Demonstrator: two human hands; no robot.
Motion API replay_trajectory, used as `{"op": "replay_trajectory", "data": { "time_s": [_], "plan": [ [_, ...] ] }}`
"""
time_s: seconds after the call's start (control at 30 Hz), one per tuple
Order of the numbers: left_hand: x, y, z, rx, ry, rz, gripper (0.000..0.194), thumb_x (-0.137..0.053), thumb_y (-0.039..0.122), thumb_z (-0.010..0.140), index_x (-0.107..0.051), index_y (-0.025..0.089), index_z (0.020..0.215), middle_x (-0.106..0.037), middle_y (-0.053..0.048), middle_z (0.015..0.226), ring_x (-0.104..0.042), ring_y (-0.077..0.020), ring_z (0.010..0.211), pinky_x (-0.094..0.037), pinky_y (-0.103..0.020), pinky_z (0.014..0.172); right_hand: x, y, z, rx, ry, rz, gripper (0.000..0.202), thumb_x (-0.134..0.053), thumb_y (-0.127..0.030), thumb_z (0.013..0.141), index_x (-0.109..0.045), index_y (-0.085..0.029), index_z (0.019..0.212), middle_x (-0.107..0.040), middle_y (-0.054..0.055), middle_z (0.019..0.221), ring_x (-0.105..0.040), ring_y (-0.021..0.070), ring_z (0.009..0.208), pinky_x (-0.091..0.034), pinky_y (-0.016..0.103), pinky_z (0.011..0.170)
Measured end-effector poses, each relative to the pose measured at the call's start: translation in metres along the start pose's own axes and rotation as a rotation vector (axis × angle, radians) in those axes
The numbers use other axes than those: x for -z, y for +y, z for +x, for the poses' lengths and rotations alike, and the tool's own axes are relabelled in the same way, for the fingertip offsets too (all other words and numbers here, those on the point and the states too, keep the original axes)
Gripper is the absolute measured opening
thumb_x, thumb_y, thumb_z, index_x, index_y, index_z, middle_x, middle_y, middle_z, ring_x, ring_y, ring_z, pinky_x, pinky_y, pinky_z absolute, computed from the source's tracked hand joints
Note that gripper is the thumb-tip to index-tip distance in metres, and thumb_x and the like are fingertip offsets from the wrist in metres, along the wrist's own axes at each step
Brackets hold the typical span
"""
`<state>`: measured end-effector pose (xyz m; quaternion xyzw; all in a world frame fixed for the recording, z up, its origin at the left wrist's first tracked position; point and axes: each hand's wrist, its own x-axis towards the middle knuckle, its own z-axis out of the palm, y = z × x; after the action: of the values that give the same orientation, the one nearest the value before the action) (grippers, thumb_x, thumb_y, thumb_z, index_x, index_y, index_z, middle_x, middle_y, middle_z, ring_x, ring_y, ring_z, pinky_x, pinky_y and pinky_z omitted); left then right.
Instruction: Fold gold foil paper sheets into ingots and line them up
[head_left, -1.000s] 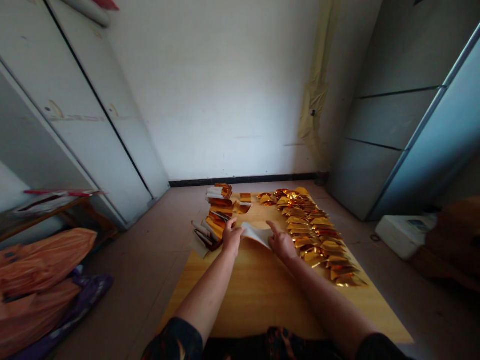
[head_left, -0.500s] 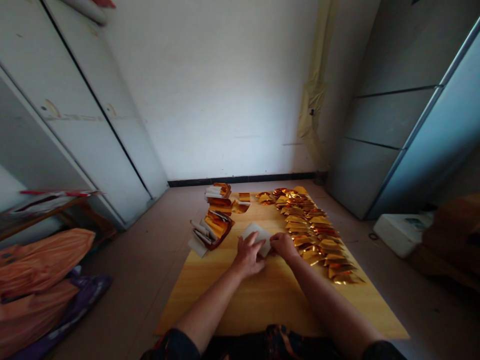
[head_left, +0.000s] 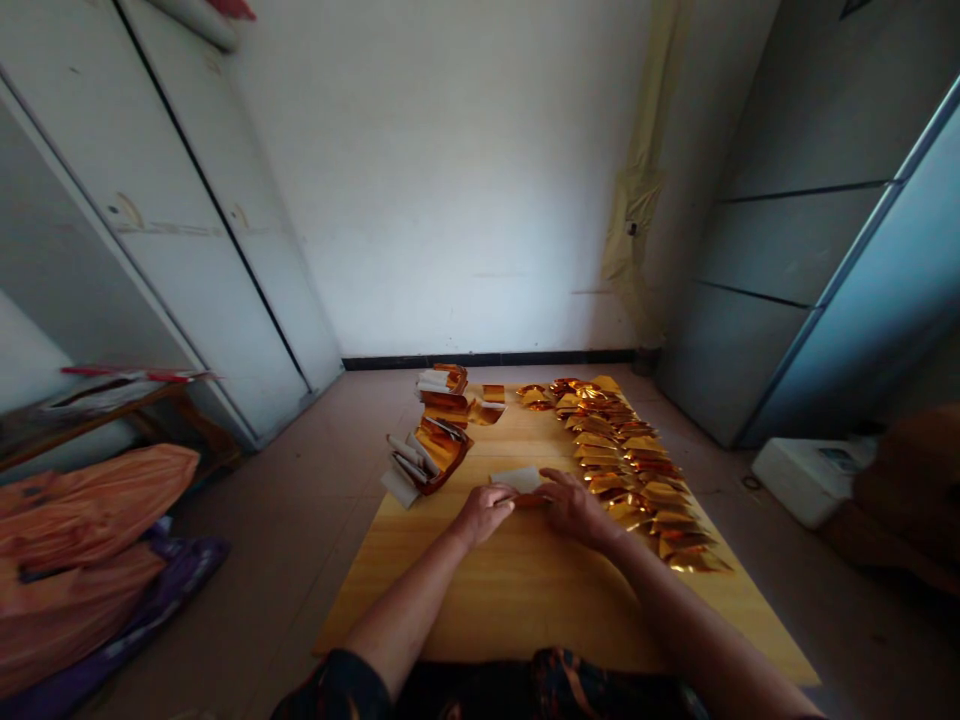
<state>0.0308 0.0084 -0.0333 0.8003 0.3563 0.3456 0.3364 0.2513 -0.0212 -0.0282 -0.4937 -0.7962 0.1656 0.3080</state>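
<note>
Sheet (head_left: 516, 479), pale side up, orange strip at near edge: on bench (head_left: 517, 610), between my hands | my left fingers (head_left: 501, 494) pinch its near left corner | my right fingers (head_left: 556, 478) touch its right end, pinch unclear | folded gold pieces (head_left: 596, 440) right | gold-and-pale stack (head_left: 442, 445) left, farther off
</note>
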Motion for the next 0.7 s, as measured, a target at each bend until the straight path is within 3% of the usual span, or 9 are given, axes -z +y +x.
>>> {"op": "replay_trajectory", "data": {
  "time_s": [0.1,0.17,0.3,0.43,0.53,0.7],
  "plan": [
    [0.003,0.002,0.004,0.016,0.047,0.010,0.024,-0.050,0.013,0.071,-0.071,0.019,0.078,-0.071,-0.004,0.083,-0.065,-0.0178,0.084,-0.050,-0.027,0.080,-0.013,-0.001,0.009,-0.037,-0.061,0.164,0.020,-0.054,-0.023,0.075,-0.070,-0.023,0.088,-0.069,0.004,0.095,-0.062,0.0186,0.089,-0.048,0.028,0.078],
    [0.001,-0.001,0.006,0.046,0.119,0.062,0.022,-0.051,0.011,0.068,-0.070,0.018,0.078,-0.069,-0.004,0.084,-0.064,-0.0175,0.084,-0.050,-0.027,0.081,-0.021,-0.002,0.018,-0.148,0.004,0.197,0.022,-0.048,-0.030,0.081,-0.068,-0.022,0.086,-0.069,0.001,0.079,-0.062,0.0166,0.075,-0.047,0.025,0.067],
    [-0.005,-0.010,0.009,0.157,0.331,0.144,0.031,-0.054,0.009,0.066,-0.065,0.017,0.093,-0.066,-0.006,0.093,-0.061,-0.0183,0.089,-0.049,-0.031,0.084,-0.035,-0.005,0.033,-0.302,0.203,0.077,0.022,-0.049,-0.028,0.081,-0.065,-0.021,0.094,-0.069,0.002,0.080,-0.062,0.0163,0.072,-0.043,0.023,0.063],
    [-0.014,-0.021,0.008,0.163,0.451,0.201,0.061,-0.055,0.002,0.061,-0.052,0.021,0.120,-0.058,-0.008,0.116,-0.054,-0.0214,0.111,-0.043,-0.037,0.099,-0.046,-0.012,0.040,-0.426,0.200,-0.126,0.037,-0.053,-0.029,0.082,-0.055,-0.020,0.118,-0.071,0.007,0.086,-0.065,0.0196,0.073,-0.043,0.025,0.062],
    [-0.019,-0.026,0.006,0.136,0.427,0.252,0.074,-0.055,-0.002,0.059,-0.044,0.022,0.129,-0.050,-0.010,0.127,-0.049,-0.0225,0.119,-0.041,-0.039,0.103,-0.048,-0.019,0.041,-0.436,0.115,-0.266,0.049,-0.052,-0.032,0.085,-0.044,-0.018,0.131,-0.071,0.012,0.091,-0.066,0.0225,0.078,-0.044,0.028,0.066],
    [-0.024,-0.026,0.004,0.175,0.310,0.392,0.053,-0.052,-0.004,0.063,-0.058,0.017,0.112,-0.030,-0.011,0.144,-0.040,-0.0233,0.129,-0.038,-0.037,0.107,-0.040,-0.027,0.044,-0.442,-0.040,-0.389,0.055,-0.050,-0.037,0.088,-0.034,-0.018,0.137,-0.070,0.011,0.098,-0.066,0.0209,0.089,-0.044,0.026,0.072]
  ]
}}
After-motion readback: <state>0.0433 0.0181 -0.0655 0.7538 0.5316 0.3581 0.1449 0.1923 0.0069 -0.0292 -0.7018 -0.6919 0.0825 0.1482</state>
